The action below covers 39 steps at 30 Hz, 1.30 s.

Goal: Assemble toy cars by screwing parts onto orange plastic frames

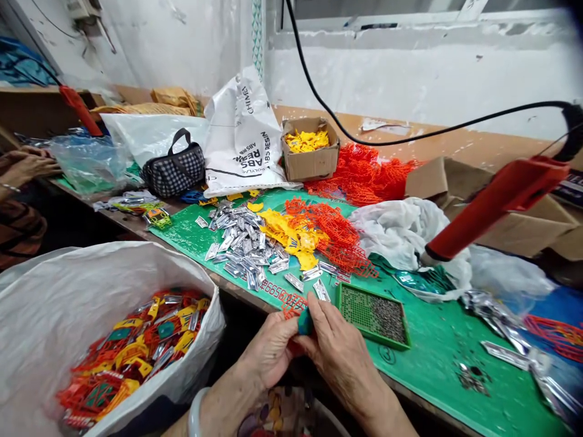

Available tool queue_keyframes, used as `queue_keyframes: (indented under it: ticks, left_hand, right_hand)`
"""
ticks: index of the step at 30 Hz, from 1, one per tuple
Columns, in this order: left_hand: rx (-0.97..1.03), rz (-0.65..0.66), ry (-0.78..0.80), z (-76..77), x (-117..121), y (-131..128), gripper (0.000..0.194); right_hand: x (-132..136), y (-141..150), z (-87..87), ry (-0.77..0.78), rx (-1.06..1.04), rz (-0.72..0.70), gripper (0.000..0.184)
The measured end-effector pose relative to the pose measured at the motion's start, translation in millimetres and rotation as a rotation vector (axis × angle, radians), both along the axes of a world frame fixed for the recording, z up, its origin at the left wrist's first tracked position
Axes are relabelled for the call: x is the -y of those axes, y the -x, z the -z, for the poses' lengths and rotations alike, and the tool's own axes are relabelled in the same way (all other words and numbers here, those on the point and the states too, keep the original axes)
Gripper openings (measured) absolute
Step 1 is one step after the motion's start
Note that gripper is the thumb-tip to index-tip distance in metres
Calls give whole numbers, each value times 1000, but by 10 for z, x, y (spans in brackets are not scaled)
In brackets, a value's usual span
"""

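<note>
My left hand (273,347) and my right hand (339,340) meet at the table's near edge, fingers closed around a small orange-red plastic part (294,302) with a dark green piece (305,322) on it. Fingers cover much of this part. Just beyond lie silver plastic pieces (248,240), a heap of yellow plastic pieces (294,233) and tangled orange-red plastic frames (339,233). To the right of my right hand rests a green tray (357,297) with small metal pieces, likely screws, at one end.
A white sack (40,315) of red, yellow and silver assemblies stands at left. A red electric screwdriver (496,206) hangs at right on a black cable. Behind are a cardboard box (310,164), a checked bag (175,170) and a printed sack (241,139). Another person's hands (27,165) show at far left.
</note>
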State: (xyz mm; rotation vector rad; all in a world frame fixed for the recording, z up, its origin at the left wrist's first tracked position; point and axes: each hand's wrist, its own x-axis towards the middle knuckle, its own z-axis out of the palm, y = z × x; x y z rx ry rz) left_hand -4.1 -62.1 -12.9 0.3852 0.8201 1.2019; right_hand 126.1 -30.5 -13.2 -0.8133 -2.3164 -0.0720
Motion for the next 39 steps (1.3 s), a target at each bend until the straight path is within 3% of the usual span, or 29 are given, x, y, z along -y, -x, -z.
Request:
queue_keyframes:
  ticks: [9,15,18,21,27,29,34,39]
  left_hand:
    - [27,-1,-97,-58,17,-37,22]
    - [90,-56,52,14,-1,-162,17]
    - [43,-78,30,12,-4,-201,18]
    - [-89,-85,-85,-7,2,-183,11]
    - [-343,70,-265,19,52,-99,15]
    - [-330,63,-261,13,53,-105,15]
    - [-82,-15,-145,-71,10,-183,20]
    - [-60,-48,-107,-102,0,-243,17]
  right_hand:
    - [-35,-399,-22,207,-271,22,23]
    - [-2,-241,183,162,-226,166,26]
    - [-4,-155,214,160,-218,158,23]
    - [-15,-162,136,213,-271,121,21]
    - [-40,-315,-80,476,-335,-9,18]
    - [-30,-369,-101,454,-342,-17,17]
    - [34,-516,-93,326,-367,41,28]
    - [98,-512,-120,325,-311,27,31]
